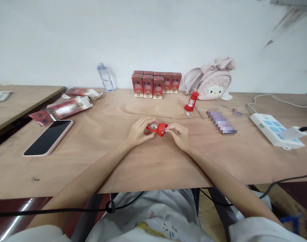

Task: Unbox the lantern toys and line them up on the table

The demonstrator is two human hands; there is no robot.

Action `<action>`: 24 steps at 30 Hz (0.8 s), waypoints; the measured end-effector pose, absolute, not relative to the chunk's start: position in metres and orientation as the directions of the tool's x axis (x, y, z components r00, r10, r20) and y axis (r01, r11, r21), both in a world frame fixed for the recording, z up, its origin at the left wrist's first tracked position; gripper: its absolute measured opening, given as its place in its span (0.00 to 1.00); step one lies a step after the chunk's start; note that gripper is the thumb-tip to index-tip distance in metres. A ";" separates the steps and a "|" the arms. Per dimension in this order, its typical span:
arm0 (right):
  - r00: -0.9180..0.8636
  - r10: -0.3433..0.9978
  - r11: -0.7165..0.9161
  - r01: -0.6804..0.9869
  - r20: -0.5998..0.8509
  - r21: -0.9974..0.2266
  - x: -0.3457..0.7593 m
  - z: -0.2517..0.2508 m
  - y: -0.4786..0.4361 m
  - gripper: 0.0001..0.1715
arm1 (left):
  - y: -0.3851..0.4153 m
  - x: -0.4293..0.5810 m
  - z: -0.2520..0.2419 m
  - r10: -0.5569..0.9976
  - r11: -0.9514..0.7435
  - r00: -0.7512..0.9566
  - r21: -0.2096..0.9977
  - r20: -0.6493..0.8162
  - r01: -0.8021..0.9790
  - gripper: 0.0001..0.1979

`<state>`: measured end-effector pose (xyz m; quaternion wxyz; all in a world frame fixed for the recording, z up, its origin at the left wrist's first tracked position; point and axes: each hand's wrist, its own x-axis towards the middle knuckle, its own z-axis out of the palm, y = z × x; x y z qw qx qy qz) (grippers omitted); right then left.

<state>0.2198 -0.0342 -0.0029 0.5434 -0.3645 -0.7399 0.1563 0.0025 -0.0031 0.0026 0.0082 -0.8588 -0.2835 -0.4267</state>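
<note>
A small red toy lantern (156,126) with a clear middle lies on its side just above the table, its base turned toward the right. My left hand (140,131) is closed round its top end. At the base, the fingertips of my right hand (179,134) are pinched together against the open underside; whatever sits between them is too small to make out. A second red lantern (191,102) stands upright farther back on the right. By it lie a screwdriver (199,111) and some small metal pieces (190,114).
Several red printed boxes (153,85) stand by the wall, between a water bottle (105,77) and a pink cat-face bag (214,85). Flattened packaging (65,108) and a phone (49,138) lie left. A blurred purple item (221,121) and a white power strip (276,131) are right.
</note>
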 end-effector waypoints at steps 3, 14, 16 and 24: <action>-0.182 0.692 0.701 0.400 0.699 -0.590 0.219 0.000 -0.035 0.09 | -0.003 0.003 0.002 0.492 -0.837 0.462 0.255 0.738 0.483 0.23; -0.153 0.685 0.688 0.457 0.712 -0.564 0.218 0.002 -0.037 0.09 | 0.001 0.000 0.000 0.623 -0.762 0.353 0.442 0.698 0.472 0.25; -0.150 0.670 0.699 0.460 0.727 -0.548 0.218 0.003 -0.039 0.09 | 0.001 0.000 0.000 0.605 -0.779 0.378 0.423 0.700 0.464 0.25; -0.159 0.619 0.729 0.482 0.769 -0.487 0.217 0.005 -0.042 0.08 | 0.001 0.000 -0.001 0.562 -0.812 0.440 0.365 0.700 0.456 0.25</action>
